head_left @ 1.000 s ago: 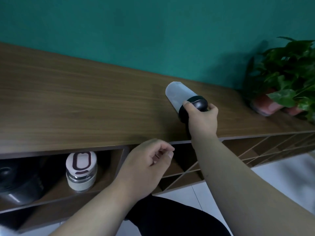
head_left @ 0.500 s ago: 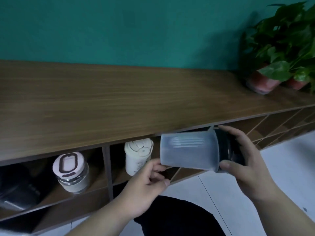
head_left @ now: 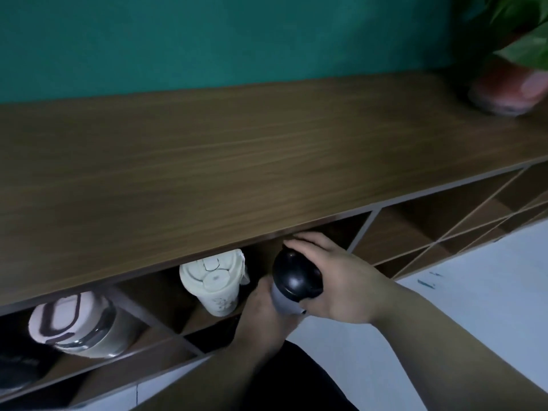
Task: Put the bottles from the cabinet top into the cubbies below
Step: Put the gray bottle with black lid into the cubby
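Note:
A frosted grey shaker bottle with a black lid (head_left: 295, 281) stands upright at the mouth of an upper cubby, just under the front edge of the wooden cabinet top (head_left: 237, 173). My right hand (head_left: 335, 280) wraps its lid and side. My left hand (head_left: 264, 315) cups its lower body from the left. A cream bottle (head_left: 215, 284) stands in the same cubby to the left. A glass bottle with a pink lid (head_left: 77, 324) sits in the cubby further left. No bottle shows on the visible cabinet top.
A potted plant in a reddish pot (head_left: 504, 87) stands at the top's far right. A dark object (head_left: 14, 372) fills the leftmost cubby. Several open cubbies (head_left: 415, 229) run to the right. White floor (head_left: 474, 286) lies below.
The shaker bottle left the cabinet top, passed sideways between both hands, and now stands upright at the cubby mouth. My left hand has closed on it.

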### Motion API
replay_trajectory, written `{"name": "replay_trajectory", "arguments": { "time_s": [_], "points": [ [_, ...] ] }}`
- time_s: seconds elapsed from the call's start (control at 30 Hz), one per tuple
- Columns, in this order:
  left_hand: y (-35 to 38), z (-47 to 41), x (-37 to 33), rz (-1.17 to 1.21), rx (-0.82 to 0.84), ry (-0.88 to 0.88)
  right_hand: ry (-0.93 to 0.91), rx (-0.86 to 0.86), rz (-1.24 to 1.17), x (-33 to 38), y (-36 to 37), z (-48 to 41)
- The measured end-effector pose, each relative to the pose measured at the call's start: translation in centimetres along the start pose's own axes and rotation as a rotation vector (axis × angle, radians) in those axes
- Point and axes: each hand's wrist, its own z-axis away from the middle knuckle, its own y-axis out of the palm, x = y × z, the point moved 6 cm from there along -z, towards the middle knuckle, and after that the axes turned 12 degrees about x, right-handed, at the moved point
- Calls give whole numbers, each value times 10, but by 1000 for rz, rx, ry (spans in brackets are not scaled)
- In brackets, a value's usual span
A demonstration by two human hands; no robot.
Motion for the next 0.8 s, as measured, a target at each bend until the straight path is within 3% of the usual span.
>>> {"name": "replay_trajectory", "arguments": {
  "time_s": [0.4,0.8],
  "points": [
    [4,-34,16,-1,-163,-77,-71,-44,-198,-36,12,-37],
    [6,-37,23,-116,-164,-236,-55,-115,-303,-59,24,-52]
  ]
}}
